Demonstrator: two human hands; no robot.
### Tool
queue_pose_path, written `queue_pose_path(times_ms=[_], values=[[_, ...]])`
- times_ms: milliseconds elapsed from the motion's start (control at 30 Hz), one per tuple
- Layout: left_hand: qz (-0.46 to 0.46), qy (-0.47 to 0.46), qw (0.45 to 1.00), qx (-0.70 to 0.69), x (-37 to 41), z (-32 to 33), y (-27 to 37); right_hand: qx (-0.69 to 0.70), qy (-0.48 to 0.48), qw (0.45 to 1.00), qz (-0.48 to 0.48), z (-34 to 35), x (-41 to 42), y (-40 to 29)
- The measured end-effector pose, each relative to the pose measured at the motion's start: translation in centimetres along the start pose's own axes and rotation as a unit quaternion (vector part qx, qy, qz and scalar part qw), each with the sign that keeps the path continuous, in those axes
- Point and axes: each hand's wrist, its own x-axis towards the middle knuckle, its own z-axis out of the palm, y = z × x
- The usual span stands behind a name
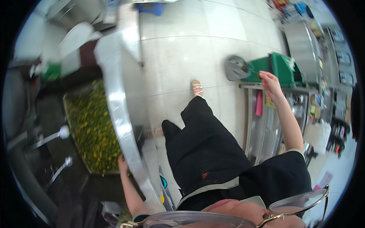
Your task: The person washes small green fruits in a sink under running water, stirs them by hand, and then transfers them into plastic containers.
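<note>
My right hand (268, 81) is raised at the right, near a green plastic bin (281, 68) and a grey plastic bag. Its fingertips are pinched together on something small and dark, too small to name. On the left, my left hand (122, 164) reaches over the metal edge of a sink counter (121, 114), beside the near corner of a shallow tray (97, 172) filled with green and yellow flowers or leaves (92, 128). The fingers of that hand are partly hidden and blurred, so what they hold cannot be told.
Two taps (61, 135) stand left of the tray. The grey plastic bag (235, 67) lies against the bin, above a metal shelf unit (259, 119) holding packages. Light floor tiles (182, 54) run between the counter and the shelves. A white round thing is at the upper left.
</note>
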Motion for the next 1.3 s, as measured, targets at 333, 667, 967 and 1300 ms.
queue_pose_path(times_ms=[333,667,967,1300], values=[[-0.146,0.295,0.943,0.052,-17.3,-0.6,15.0,-0.267,0.418,0.856,-0.146,-36.6,27.3,-3.1],[-0.211,0.227,0.950,0.048,-18.4,12.0,33.4,-0.631,0.034,0.775,0.025,-62.9,50.6,5.7],[-0.224,0.311,0.924,0.017,-24.3,11.7,33.4,-0.694,0.163,0.700,0.038,-55.3,44.9,3.6],[-0.183,0.457,0.870,0.022,-29.1,9.2,16.3,-0.742,0.149,0.644,-0.109,-40.8,39.7,-10.1]])
